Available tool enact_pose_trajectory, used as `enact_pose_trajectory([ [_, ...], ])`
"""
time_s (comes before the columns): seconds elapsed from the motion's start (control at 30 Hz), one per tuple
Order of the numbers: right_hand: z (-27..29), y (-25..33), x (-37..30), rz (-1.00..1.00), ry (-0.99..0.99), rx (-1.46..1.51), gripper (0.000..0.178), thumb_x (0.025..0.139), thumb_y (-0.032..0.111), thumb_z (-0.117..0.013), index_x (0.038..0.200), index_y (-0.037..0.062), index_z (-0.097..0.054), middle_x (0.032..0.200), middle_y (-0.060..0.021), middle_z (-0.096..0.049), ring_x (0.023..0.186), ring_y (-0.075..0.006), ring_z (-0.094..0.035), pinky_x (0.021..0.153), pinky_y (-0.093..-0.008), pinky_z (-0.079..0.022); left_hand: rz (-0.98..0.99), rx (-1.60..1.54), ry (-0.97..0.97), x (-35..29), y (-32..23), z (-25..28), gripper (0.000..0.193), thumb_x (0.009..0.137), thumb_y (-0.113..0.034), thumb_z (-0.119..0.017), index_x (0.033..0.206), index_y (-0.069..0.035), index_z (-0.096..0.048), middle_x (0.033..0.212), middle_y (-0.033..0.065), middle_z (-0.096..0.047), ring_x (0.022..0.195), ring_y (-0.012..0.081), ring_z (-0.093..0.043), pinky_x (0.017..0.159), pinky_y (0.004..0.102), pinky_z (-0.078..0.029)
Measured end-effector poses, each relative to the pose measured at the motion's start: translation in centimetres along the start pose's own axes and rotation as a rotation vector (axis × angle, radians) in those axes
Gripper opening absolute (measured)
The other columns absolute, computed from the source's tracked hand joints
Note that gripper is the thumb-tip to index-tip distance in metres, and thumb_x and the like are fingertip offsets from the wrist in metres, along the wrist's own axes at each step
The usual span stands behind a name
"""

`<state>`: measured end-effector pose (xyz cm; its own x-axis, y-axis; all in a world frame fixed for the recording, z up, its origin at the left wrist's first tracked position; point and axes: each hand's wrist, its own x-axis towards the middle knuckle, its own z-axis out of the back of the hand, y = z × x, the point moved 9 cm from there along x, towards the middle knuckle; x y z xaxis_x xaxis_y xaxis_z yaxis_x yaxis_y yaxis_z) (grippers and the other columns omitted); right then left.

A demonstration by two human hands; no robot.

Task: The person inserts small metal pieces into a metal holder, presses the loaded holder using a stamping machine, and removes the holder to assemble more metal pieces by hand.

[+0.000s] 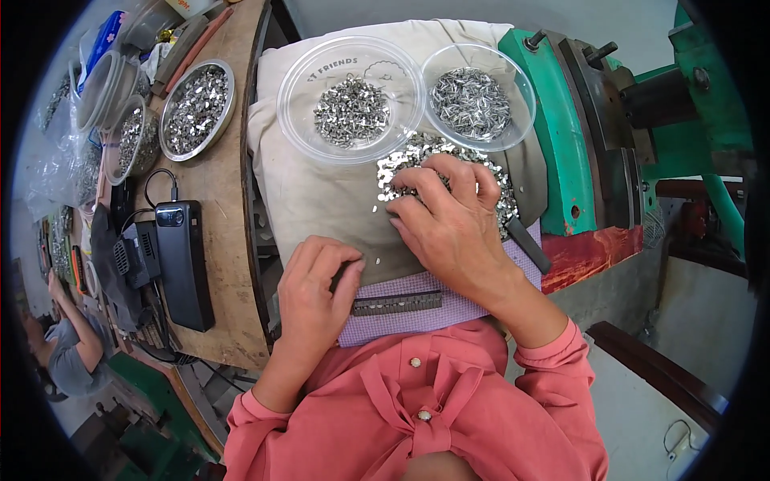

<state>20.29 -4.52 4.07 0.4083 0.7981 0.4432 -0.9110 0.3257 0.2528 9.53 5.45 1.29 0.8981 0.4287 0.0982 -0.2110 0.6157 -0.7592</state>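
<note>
**Hands over a heap of small metal pieces**

Hands are seen at the centre of the frame, above a beige cloth [313, 200] spread across the worktop. The right hand [449, 220] is laid palm down, fingers spread and slightly curled, on a loose heap of shiny metal pieces [401, 160] just below two clear bowls; whether anything is pinched under it cannot be told. The left hand [317, 293] is curled at the lower centre, thumb and fingertips drawn together at the left end of a long dark metal strip [397, 304] (the strip lies on a lilac checked cloth [449, 309]). Whether a piece is held between those fingers cannot be told.

The larger clear bowl [301, 120] and the smaller clear bowl [513, 120] are set side by side at the upper centre, each with a small mound of metal parts. A metal dish [228, 80] of similar parts is placed at the upper left, and a black device [183, 264] with a cable lies at the left on the wooden surface. A green machine [561, 144] stands at the right.
</note>
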Motion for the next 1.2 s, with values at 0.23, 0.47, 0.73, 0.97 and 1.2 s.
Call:
enact_pose_trajectory([
  [0.23, -0.7, 0.0, -0.4, 0.022, 0.136, -0.003, 0.016, 0.070, 0.017, -0.078, 0.083, 0.0168, -0.068, 0.112, 0.0056, -0.062, 0.117, -0.0210, -0.051, 0.099, -0.0436, -0.028, -0.027, 0.041, 0.009, -0.3, -0.1, 0.5, 0.016, 0.078, 0.007, -0.069, 0.092, -0.001, -0.067, 0.089, 0.0107, -0.061, 0.080, 0.0253, -0.061, 0.072, 0.0332, -0.049],
  [0.47, -0.1, 0.2, -1.1, -0.032, 0.107, 0.017, 0.015, 0.069, 0.016, -0.080, 0.080, 0.0173, -0.069, 0.109, 0.0066, -0.063, 0.115, -0.0212, -0.051, 0.099, -0.0434, -0.028, -0.216, 0.197, 0.087, -0.2, -2.3, -1.1, 0.023, 0.071, 0.002, -0.075, 0.093, -0.006, -0.071, 0.089, 0.0071, -0.061, 0.080, 0.0258, -0.060, 0.068, 0.0362, -0.048],
  [0.73, 3.4, -0.3, -4.4, -0.176, 0.074, 0.208, 0.016, 0.069, 0.017, -0.081, 0.080, 0.0177, -0.070, 0.104, 0.0069, -0.065, 0.109, -0.0242, -0.052, 0.095, -0.0429, -0.029, -0.189, 0.177, 0.029, 0.0, -1.7, -0.9, 0.019, 0.070, 0.001, -0.077, 0.085, -0.005, -0.069, 0.088, 0.0079, -0.060, 0.080, 0.0274, -0.059, 0.066, 0.0375, -0.048],
  [0.97, 3.0, 0.7, -8.3, -0.231, 0.134, 0.224, 0.017, 0.067, 0.021, -0.084, 0.081, 0.0205, -0.075, 0.098, 0.0070, -0.067, 0.106, -0.0249, -0.053, 0.094, -0.0402, -0.029, -0.191, 0.144, 0.032, 0.1, -1.6, -0.9, 0.016, 0.073, -0.004, -0.078, 0.084, -0.006, -0.067, 0.090, 0.0058, -0.060, 0.079, 0.0265, -0.058, 0.068, 0.0382, -0.048],
  [1.2, 3.3, -0.7, -4.6, -0.206, 0.050, 0.206, 0.015, 0.071, 0.016, -0.081, 0.084, 0.0177, -0.073, 0.100, 0.0065, -0.065, 0.106, -0.0225, -0.053, 0.094, -0.0435, -0.028, -0.197, 0.147, 0.016, -0.3, -1.5, -0.8, 0.017, 0.073, -0.003, -0.078, 0.085, -0.005, -0.066, 0.091, 0.0064, -0.061, 0.080, 0.0268, -0.058, 0.068, 0.0379, -0.048],
])
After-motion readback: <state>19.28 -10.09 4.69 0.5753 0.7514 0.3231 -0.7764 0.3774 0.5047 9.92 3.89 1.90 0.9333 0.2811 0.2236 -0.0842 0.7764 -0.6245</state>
